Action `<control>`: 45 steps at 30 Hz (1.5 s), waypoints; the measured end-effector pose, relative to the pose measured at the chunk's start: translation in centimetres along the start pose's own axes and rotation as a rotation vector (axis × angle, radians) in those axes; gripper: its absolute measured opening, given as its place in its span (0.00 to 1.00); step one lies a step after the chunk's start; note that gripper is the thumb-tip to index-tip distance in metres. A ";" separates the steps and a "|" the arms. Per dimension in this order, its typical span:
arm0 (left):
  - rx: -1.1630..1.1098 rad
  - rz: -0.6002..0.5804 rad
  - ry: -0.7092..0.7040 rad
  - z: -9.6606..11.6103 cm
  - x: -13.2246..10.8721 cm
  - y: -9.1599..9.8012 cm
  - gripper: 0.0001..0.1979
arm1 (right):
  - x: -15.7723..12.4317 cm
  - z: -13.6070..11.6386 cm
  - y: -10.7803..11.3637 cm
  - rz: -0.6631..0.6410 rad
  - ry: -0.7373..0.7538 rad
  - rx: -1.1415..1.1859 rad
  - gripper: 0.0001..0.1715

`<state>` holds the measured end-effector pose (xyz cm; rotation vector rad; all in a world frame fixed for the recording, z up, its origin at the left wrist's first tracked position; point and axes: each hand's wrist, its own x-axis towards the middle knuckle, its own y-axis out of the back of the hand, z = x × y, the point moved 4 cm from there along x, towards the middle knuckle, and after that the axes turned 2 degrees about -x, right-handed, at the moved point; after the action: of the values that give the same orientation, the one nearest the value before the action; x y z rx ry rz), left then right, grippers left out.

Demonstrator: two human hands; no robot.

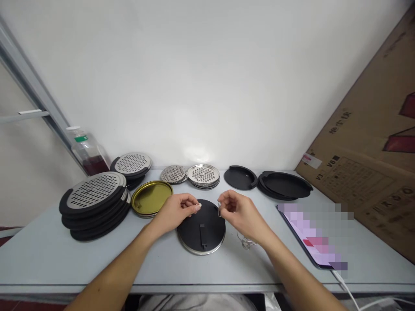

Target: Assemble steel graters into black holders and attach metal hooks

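Observation:
A round black disc with a raised clip-like bar lies on the table between my hands, on top of a shiny metal-rimmed round piece. My left hand is pinched at the disc's upper left edge; whatever its fingertips hold is too small to make out. Above the disc's upper right edge, my right hand grips a small metal wire piece between thumb and fingers. Several thin metal wire pieces lie on the table under my right wrist.
Left stand stacked black-rimmed perforated discs, a gold round lid and a bottle of dark red liquid. Metal grater discs and black round trays line the wall. A phone with a cable and a cardboard box are right.

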<state>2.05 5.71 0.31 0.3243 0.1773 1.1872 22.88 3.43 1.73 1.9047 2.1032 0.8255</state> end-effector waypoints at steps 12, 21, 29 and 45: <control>-0.074 0.055 -0.126 -0.3 -1.1 -0.8 0.08 | -0.4 1.7 -3.6 -0.123 -0.248 0.563 0.17; -0.176 -0.012 -0.055 -0.3 -1.6 -1.2 0.13 | -1.4 0.5 -3.7 -0.135 -0.161 0.528 0.18; -0.374 -0.091 0.024 -0.3 -1.8 -2.0 0.16 | -1.9 -0.6 -3.8 -0.108 0.077 0.441 0.09; -0.596 -0.126 0.185 -1.2 -1.8 -1.7 0.12 | -2.9 -1.8 -3.4 0.294 0.749 -0.239 0.13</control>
<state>2.51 3.61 -1.45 -0.3163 -0.0015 1.0895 19.57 0.09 0.85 1.9852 1.9220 2.0113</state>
